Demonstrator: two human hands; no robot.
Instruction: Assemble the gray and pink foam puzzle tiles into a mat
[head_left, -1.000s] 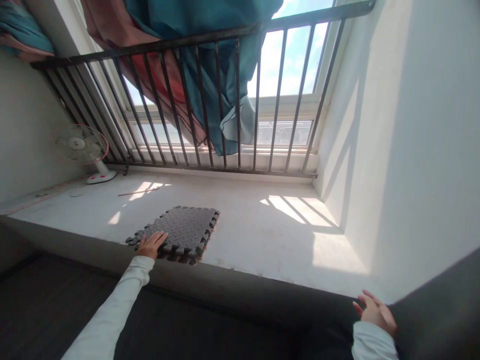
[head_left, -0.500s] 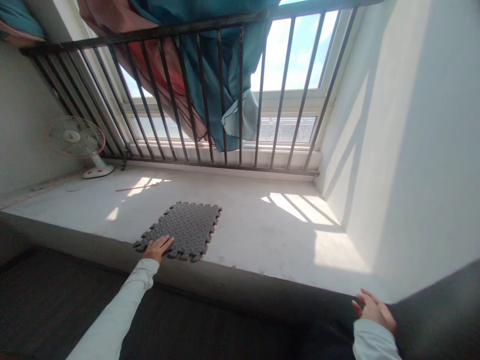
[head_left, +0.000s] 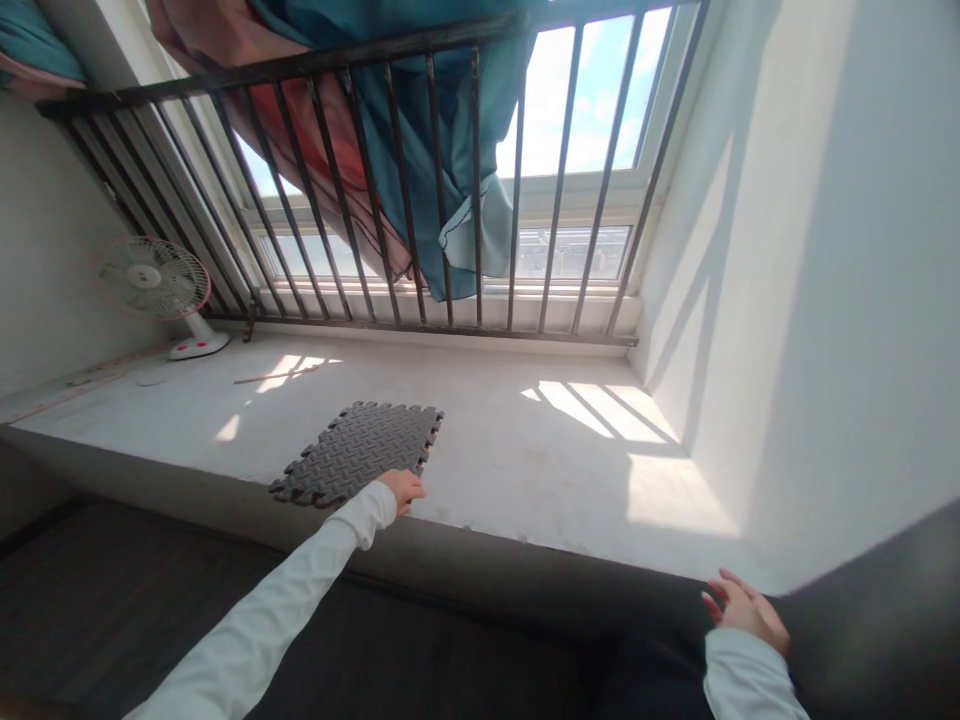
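Since the earlier frame, the left hand (head_left: 399,488) has moved along the near edge of the dark mat (head_left: 364,445), from its left part to the near right corner, while the mat stays almost in the same place. The fingers (head_left: 415,491) of this hand are bent and close together over the corner; whether they pinch it or only rest there, I cannot tell. The right hand (head_left: 751,617) is well apart and empty, its fingers slightly spread.

The mat lies flat on the pale ledge (head_left: 510,460), beside its front edge. It looks like foam, so I judge it light, soft to press and rather flexible, not fragile, although the small teeth could tear if pulled alone. The ribbed top should not be slippery. A good hold is probably at the solid part behind the teeth, with the thumb underneath; two opposite sides would keep it from bending. Farther away stand the fan (head_left: 199,343) and the railing (head_left: 442,328).
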